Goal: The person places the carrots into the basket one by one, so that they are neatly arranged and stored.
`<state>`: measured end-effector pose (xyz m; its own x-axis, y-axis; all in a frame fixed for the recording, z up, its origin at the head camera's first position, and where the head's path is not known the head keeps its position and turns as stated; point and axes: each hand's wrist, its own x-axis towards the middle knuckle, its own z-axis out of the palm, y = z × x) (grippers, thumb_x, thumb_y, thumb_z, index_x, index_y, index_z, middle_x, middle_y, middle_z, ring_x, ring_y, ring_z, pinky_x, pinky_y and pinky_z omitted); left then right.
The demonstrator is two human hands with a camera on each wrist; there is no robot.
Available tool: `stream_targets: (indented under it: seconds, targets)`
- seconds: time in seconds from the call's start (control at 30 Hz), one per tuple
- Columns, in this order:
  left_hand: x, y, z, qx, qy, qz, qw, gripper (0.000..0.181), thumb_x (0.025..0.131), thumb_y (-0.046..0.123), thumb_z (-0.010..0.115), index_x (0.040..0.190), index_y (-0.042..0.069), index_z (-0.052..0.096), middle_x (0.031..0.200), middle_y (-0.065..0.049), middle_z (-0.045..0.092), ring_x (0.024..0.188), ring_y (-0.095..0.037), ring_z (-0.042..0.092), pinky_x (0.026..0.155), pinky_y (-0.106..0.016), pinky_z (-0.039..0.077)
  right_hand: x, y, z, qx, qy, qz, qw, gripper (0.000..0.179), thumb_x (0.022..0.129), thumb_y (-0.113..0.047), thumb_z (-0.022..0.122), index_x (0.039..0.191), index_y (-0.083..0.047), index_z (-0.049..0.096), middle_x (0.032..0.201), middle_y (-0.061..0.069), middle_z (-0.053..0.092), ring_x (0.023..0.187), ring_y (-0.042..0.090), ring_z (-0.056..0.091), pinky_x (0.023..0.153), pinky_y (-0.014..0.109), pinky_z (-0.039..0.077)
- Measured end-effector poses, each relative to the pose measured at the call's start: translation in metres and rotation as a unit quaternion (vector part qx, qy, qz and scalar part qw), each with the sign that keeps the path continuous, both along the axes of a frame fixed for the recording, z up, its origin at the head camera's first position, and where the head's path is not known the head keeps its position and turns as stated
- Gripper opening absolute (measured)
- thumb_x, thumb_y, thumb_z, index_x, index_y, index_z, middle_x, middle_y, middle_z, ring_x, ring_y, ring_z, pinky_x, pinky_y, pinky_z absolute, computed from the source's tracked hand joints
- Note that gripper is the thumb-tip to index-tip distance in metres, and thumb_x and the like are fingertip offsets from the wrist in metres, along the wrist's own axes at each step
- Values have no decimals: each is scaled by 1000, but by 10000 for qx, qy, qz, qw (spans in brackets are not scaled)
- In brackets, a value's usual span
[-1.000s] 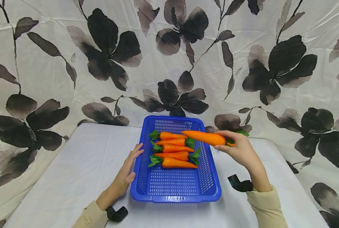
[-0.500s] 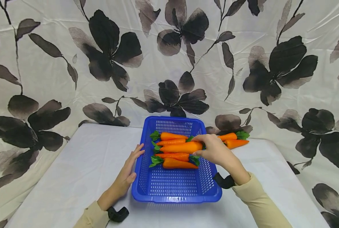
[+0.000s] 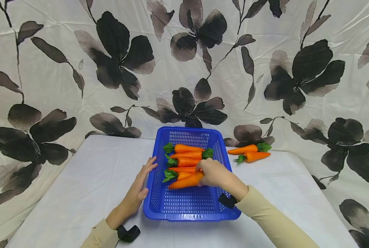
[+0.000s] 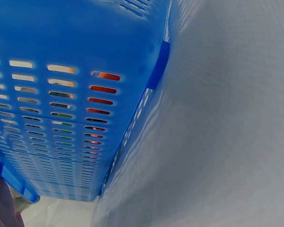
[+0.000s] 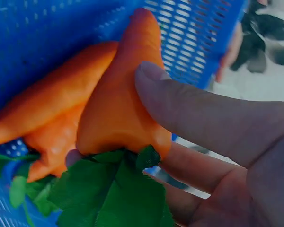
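A blue slotted basket (image 3: 190, 206) stands on the white table, with several orange toy carrots (image 3: 187, 155) lying in its far half. My right hand (image 3: 213, 174) is inside the basket and grips a carrot (image 3: 185, 181) by its leafy end, low over the basket floor, tip pointing left. The right wrist view shows the thumb (image 5: 199, 113) pressed on that carrot (image 5: 123, 104), green leaves (image 5: 113, 189) below. My left hand (image 3: 139, 189) lies flat against the basket's left outer wall (image 4: 71, 109), fingers straight.
Two more carrots (image 3: 249, 153) lie on the table to the right of the basket, near the flowered backdrop cloth (image 3: 184, 62). White tabletop (image 3: 88, 186) stretches left of the basket and in front of it.
My right hand has carried the carrot from the basket's right rim over the pile and down toward its near half. The left hand has stayed still.
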<state>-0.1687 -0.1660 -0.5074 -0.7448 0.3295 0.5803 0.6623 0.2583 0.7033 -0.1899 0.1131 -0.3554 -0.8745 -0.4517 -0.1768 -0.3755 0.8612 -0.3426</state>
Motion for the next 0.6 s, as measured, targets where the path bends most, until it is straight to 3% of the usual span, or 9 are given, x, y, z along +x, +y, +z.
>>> stream_targets:
  seconds: [0.23,0.47,0.6]
  targets:
    - [0,-1,1,-9,-10,16,10000,64,101,46,35,154,12,31,165,-8,19,152,-33,7,106,-78,2,-7,-12,-17,557,-401,-253,9973,39,73,-14,89,105,-4,70,87,6,65,81,22,61,85,40,56]
    - [-1,-1,0,15,-18,-11,10000,64,101,46,35,154,12,31,164,-8,19,152,-33,7,106,-78,2,-12,-23,-31,1509,-591,-477,9856,54,72,-24,90,118,-7,66,96,7,65,91,24,62,92,43,54]
    - [-1,-1,0,10,-48,-21,10000,64,100,46,36,155,13,31,165,-7,19,152,-31,7,106,-78,2,-14,-21,-35,1417,-574,-465,9872,46,65,-18,94,101,-8,67,86,6,62,80,23,59,77,40,57]
